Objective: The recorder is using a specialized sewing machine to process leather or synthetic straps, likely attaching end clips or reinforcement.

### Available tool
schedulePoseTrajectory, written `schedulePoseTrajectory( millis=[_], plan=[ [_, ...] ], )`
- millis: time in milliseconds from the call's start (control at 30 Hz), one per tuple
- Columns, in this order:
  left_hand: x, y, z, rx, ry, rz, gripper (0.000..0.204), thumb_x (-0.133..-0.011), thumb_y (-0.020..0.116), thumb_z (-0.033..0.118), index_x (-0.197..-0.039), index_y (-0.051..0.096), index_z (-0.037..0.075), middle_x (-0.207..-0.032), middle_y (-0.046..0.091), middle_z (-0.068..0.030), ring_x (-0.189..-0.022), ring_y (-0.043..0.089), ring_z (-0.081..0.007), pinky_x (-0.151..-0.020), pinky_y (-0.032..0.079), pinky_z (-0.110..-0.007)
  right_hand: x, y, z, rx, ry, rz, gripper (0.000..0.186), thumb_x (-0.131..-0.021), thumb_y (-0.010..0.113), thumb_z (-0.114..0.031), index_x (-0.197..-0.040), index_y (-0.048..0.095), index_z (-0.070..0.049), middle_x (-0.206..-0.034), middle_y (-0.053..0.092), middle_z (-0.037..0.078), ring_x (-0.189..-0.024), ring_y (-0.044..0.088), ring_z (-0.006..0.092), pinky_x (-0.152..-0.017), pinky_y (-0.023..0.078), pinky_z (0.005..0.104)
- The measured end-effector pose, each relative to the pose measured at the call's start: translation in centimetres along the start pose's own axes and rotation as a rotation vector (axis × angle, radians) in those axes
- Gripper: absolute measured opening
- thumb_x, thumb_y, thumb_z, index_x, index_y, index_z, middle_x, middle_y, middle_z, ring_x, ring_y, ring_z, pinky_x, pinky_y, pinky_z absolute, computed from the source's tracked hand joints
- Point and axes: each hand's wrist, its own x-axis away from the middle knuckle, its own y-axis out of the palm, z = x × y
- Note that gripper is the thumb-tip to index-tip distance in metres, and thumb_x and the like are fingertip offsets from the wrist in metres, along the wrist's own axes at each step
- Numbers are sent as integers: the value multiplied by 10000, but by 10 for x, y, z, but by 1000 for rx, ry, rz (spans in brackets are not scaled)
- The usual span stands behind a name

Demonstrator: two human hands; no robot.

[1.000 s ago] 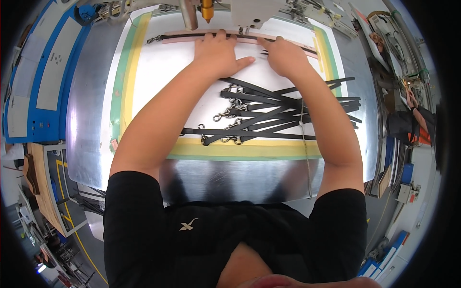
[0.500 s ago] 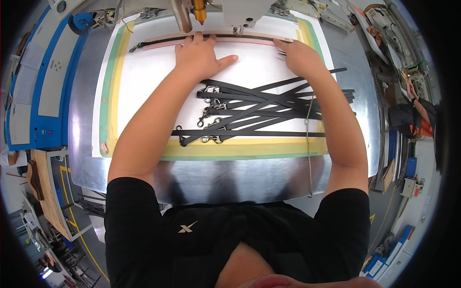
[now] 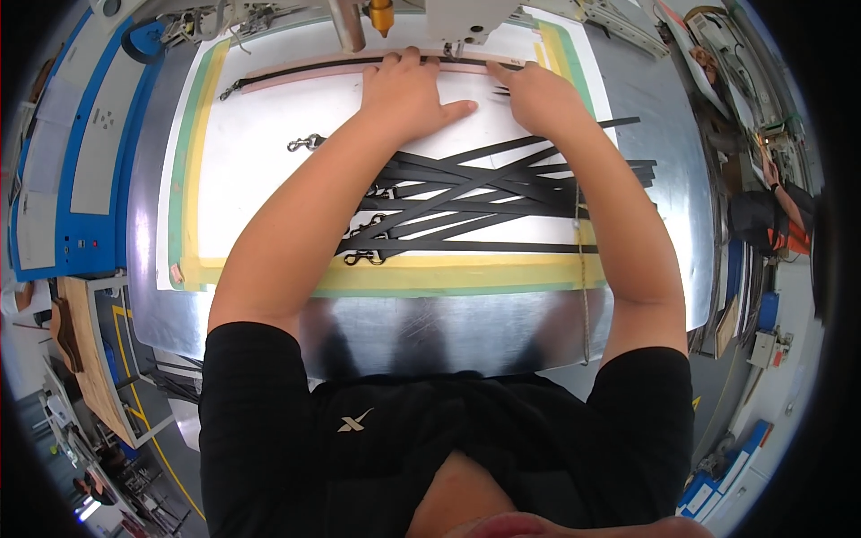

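A long black strap (image 3: 314,68) with a metal snap hook (image 3: 230,90) at its left end lies along a pale pink strip (image 3: 273,82) at the far side of a white sheet. My left hand (image 3: 408,97) rests open over the strap's middle, fingertips on it and thumb spread right. At the strap's right part, my right hand (image 3: 543,100) presses with its index finger. Two thin dark tips of a tweezer-like tool (image 3: 501,91) poke out from its curled fingers. Nearer me, several black straps with snap hooks (image 3: 502,190) lie crossed in a pile.
Above the strap hang a brass-coloured nozzle (image 3: 382,18), a metal cylinder (image 3: 347,25) and a white machine head (image 3: 462,22). Yellow and green tape (image 3: 395,280) borders the white sheet on the metal table (image 3: 430,332). A thin cord (image 3: 585,305) hangs over the front edge. Blue-and-white cabinet (image 3: 85,179) stands left.
The sheet, with the pink strip and straps, has shifted slightly left. My left hand has moved right along the strap, uncovering a snap hook beside the forearm. My right hand has moved slightly left.
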Motion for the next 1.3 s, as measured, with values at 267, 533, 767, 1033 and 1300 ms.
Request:
schedulePoseTrajectory(
  millis=[267, 533, 767, 1033, 1300],
  plan=[
    [-7, 11, 15, -16, 36, 65, 894, -831, 670, 768, -1377, 670, 60, -1411, 587, -160, -1348, 519, -334, -1074, 410, -507, 8, -3, 1, -9, -13, 9, 630, -957, 492, -28, -1543, 537, -253, -1263, 655, 209, -1084, 709, 362, -933, 582, 455],
    [-12, 10, 25, -33, 38, 38, 880, -841, 669, 759, -1415, 655, 93, -1416, 579, -193, -1359, 524, -367, -1101, 403, -518, 19, 10, 49, 9, 42, 82, 507, -978, 514, -32, -1463, 608, -147, -1276, 645, 162, -1091, 715, 340, -909, 599, 450],
    [-19, 11, 45, -38, 32, 6, 848, -833, 684, 752, -1444, 650, 165, -1428, 573, -209, -1354, 529, -394, -1129, 386, -532, 23, 26, 55, -106, 14, 168, 518, -961, 506, -17, -1455, 614, -131, -1287, 648, 137, -1095, 707, 332, -919, 590, 445],
    [-19, 12, 56, -73, 26, 22, 818, -832, 689, 727, -1447, 649, 189, -1431, 561, -209, -1330, 528, -411, -1118, 407, -534, 22, 36, 54, -271, 27, 167, 525, -953, 470, -7, -1439, 623, -133, -1343, 657, 94, -1142, 689, 329, -953, 569, 436],
    [-21, 15, 43, -115, 21, 68, 794, -826, 685, 743, -1410, 680, 205, -1361, 598, -208, -1305, 551, -403, -1063, 448, -551, 23, 50, 58, -340, -153, 346, 427, -931, 527, -31, -1335, 662, -64, -1239, 682, 147, -1025, 725, 351, -861, 601, 456]
  ],
)
